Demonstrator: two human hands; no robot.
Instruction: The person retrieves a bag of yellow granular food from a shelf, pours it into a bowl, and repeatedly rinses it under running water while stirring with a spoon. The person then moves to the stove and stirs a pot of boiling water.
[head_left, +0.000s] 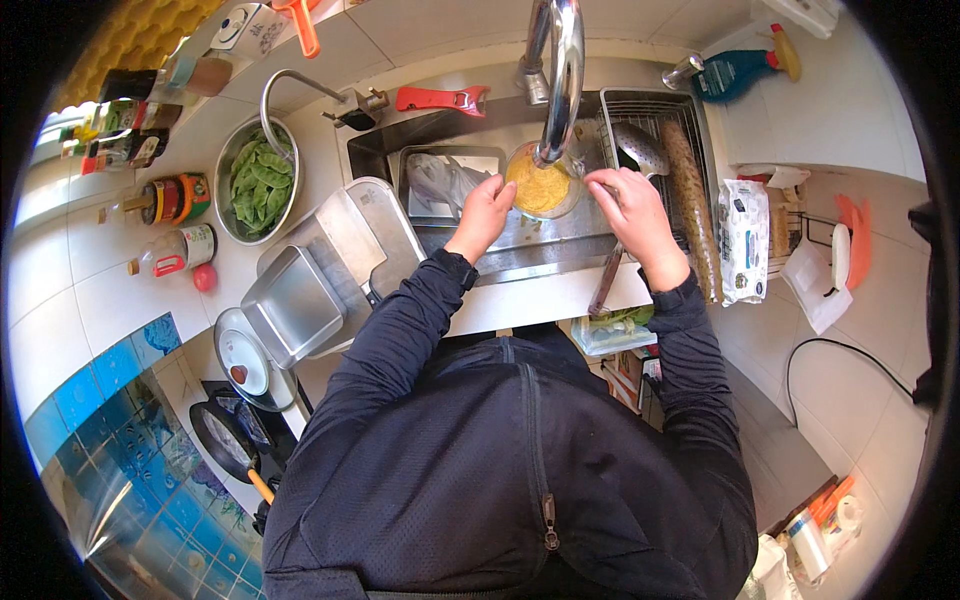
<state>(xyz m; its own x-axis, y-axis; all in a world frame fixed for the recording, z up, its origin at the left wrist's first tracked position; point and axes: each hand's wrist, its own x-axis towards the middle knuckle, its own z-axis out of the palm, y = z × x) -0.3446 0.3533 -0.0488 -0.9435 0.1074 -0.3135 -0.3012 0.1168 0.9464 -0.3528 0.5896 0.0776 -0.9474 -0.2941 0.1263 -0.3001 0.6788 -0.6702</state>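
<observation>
A clear bowl (576, 204) of yellow grains, likely millet (541, 191), sits in the steel sink (525, 259) under the curved chrome faucet (568, 82). My left hand (481, 216) is at the bowl's left side, its thumb and curled fingers close to the rim. At the right side, my right hand (631, 216) has its fingers bent with the tips near the rim. A small shiny, see-through patch shows between the right fingertips and the bowl; I cannot make out what it is. Whether either hand grips the rim is unclear.
Left in the sink lies a metal tray (442, 218) with a grey plastic bag (441, 181). A wire basket (619, 101) holds a skimmer (637, 146). Green pods fill a steel bowl (261, 184). A cleaver (349, 225) lies on stacked trays. A red peeler-like tool (441, 99) rests behind.
</observation>
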